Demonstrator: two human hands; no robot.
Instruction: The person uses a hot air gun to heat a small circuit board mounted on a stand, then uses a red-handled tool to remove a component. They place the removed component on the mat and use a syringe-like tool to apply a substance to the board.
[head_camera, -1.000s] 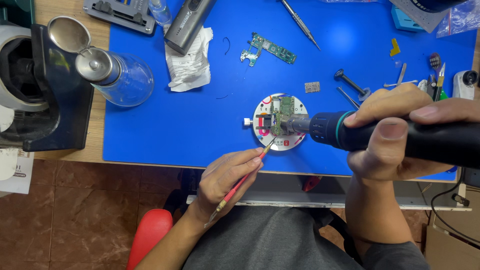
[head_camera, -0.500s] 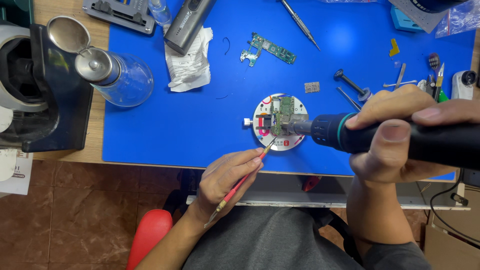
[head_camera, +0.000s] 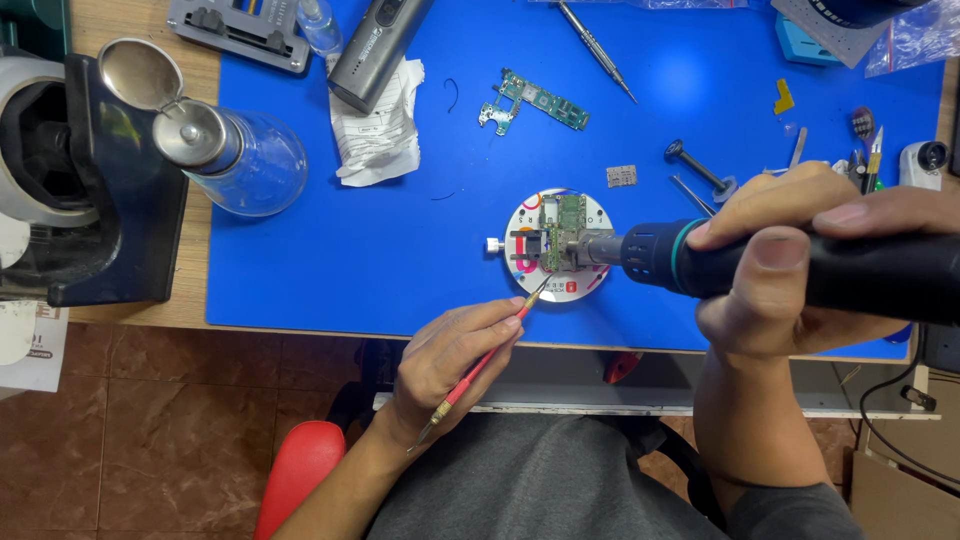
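Near the worktop's front edge, my right hand (head_camera: 800, 265) gripped the hot-air gun (head_camera: 720, 262) over the circuit board (head_camera: 563, 230); my left hand (head_camera: 455, 355) pinched red tweezers (head_camera: 480, 365).

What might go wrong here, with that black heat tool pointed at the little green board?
The hot air tool in the right hand has its nozzle right at the circuit board on the round white holder, so nearby parts or the holder might overheat. The left hand holds red tweezers close to that nozzle, so its fingertips risk a burn. A slip of the tweezers might nudge loosened parts out of place.
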